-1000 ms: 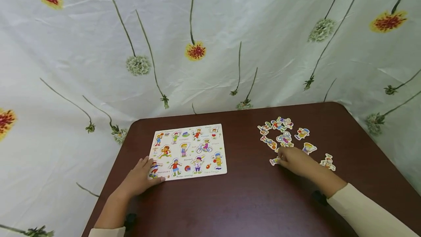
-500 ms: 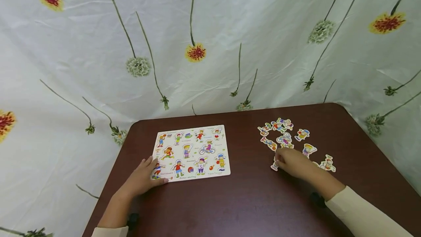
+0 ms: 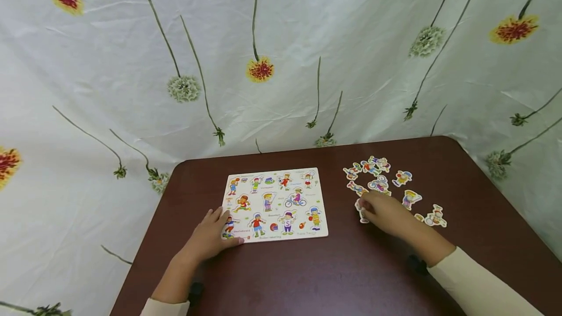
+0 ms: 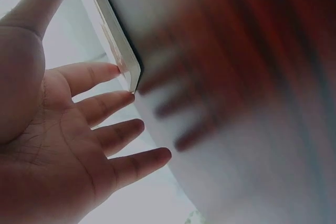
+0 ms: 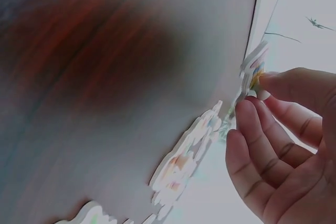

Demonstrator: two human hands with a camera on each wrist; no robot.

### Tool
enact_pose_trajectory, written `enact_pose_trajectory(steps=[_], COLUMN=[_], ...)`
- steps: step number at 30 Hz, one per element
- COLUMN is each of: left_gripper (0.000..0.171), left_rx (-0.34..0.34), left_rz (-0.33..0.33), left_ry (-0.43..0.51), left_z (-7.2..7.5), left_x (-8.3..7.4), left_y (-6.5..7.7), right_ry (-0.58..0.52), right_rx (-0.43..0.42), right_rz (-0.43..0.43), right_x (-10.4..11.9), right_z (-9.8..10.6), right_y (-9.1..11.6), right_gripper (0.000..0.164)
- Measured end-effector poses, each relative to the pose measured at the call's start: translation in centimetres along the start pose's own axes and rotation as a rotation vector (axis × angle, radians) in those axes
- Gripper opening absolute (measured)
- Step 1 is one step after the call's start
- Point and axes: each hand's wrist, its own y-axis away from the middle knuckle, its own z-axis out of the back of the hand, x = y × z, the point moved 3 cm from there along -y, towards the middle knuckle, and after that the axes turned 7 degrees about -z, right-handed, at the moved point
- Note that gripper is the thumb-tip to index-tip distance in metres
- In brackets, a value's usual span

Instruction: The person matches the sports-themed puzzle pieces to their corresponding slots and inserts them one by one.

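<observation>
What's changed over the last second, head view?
The puzzle board has slid to the person's right, with the left hand moving along at its left end. The right hand, now pinching a puzzle piece, has shifted slightly left; that piece has turned from sideways to pointing toward the person. The other loose pieces stayed about where they were.

The person wears sleeves of pale cream colour, plain in look. The left sleeve (image 3: pixel 165 308) and the right sleeve (image 3: pixel 478 282) both finish on the forearm, with a straight edge. The left hand (image 3: pixel 211 237) and the right hand (image 3: pixel 383 212) are bare. Beside each forearm sits a small dark object (image 3: pixel 196 290), too blurred to describe.
</observation>
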Motion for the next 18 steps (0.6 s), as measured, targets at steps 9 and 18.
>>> enact_pose_trajectory(steps=[9, 18], left_gripper=[0.096, 0.092], left_rx=[-0.015, -0.028], left_rz=[-0.025, -0.049], left_ry=[0.016, 0.066], left_z=[-0.9, -2.0], left_x=[-3.3, -6.3], left_y=[-0.7, -1.5], right_ry=[-0.041, -0.078], right_rx=[-0.029, 0.004], right_rz=[0.007, -0.029], right_x=[1.7, 2.9], right_z=[0.2, -0.8], right_y=[-1.1, -3.1], right_gripper=[0.006, 0.006])
